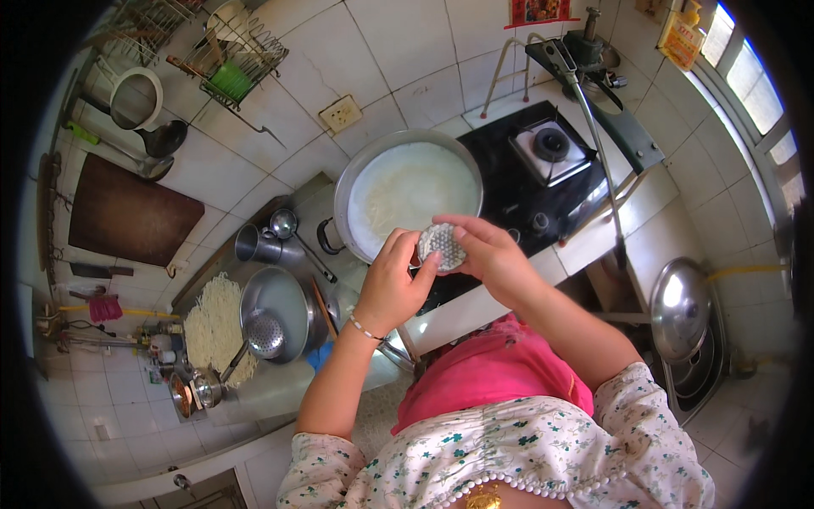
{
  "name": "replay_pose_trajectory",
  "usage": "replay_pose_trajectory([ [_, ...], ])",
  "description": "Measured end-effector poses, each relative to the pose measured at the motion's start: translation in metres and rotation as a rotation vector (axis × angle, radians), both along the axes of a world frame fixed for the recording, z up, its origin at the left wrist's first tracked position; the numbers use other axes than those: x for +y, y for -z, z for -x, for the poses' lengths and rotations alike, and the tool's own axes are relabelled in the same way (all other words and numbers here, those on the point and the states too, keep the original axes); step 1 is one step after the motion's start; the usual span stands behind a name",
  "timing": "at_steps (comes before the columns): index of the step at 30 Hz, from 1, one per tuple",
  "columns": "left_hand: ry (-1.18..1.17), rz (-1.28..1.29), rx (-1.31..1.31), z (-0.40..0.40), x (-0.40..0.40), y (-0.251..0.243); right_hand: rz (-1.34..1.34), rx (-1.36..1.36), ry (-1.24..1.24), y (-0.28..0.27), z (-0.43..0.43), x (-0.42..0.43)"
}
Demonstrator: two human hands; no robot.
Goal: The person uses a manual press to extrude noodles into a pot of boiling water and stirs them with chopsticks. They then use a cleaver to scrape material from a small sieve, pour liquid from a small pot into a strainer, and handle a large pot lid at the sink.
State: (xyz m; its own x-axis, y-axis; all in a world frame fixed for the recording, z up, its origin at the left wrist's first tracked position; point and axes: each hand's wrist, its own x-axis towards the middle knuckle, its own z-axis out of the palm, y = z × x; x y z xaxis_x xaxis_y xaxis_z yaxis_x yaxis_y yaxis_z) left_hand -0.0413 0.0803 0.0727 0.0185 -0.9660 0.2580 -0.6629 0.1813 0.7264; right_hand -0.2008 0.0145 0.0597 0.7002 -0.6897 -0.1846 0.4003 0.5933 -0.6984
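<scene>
A round perforated metal disc (444,245) is held between my two hands, over the front rim of a large metal pot. Pale bits, perhaps dough, cling to its upper left part. My left hand (397,280) grips its left edge, thumb on the near side. My right hand (496,257) holds the right edge, its thumb on top and fingers behind. Cloudy whitish liquid with some foam fills the pot (341,184), which stands on the left of a black gas stove (502,184). The underside of the disc is hidden.
A hand-operated press (626,137) on metal legs straddles the stove's right side. To the left are a basin (311,312) with a perforated skimmer (265,333), a pile of noodles (213,318) and a ladle (284,223). A metal lid (680,308) is at right.
</scene>
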Motion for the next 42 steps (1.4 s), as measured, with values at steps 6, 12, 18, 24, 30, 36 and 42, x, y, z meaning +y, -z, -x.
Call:
replay_pose_trajectory([
  [6, 0.026, 0.045, -0.347, -0.002, 0.002, -0.005, 0.268, 0.221, -0.03, -0.004, 0.005, -0.002],
  [12, 0.048, 0.089, -0.5, -0.005, 0.004, 0.001, 0.363, 0.308, -0.048, 0.002, 0.007, 0.0],
  [18, 0.067, 0.154, -0.65, -0.007, 0.004, 0.006, 0.442, 0.401, -0.108, -0.003, 0.008, -0.002],
  [24, 0.058, 0.204, -0.775, -0.007, 0.004, 0.008, 0.496, 0.428, -0.177, -0.004, 0.012, -0.007],
  [30, 0.048, 0.268, -0.475, -0.003, 0.004, 0.003, 0.221, 0.301, -0.211, -0.009, 0.014, -0.014],
  [36, 0.066, -0.058, -0.161, -0.003, 0.003, 0.001, 0.345, 0.451, -0.18, -0.014, 0.016, -0.018],
  [42, -0.129, 0.078, 0.035, 0.007, 0.0, 0.025, 0.28, 0.151, 0.081, 0.003, 0.005, 0.01],
])
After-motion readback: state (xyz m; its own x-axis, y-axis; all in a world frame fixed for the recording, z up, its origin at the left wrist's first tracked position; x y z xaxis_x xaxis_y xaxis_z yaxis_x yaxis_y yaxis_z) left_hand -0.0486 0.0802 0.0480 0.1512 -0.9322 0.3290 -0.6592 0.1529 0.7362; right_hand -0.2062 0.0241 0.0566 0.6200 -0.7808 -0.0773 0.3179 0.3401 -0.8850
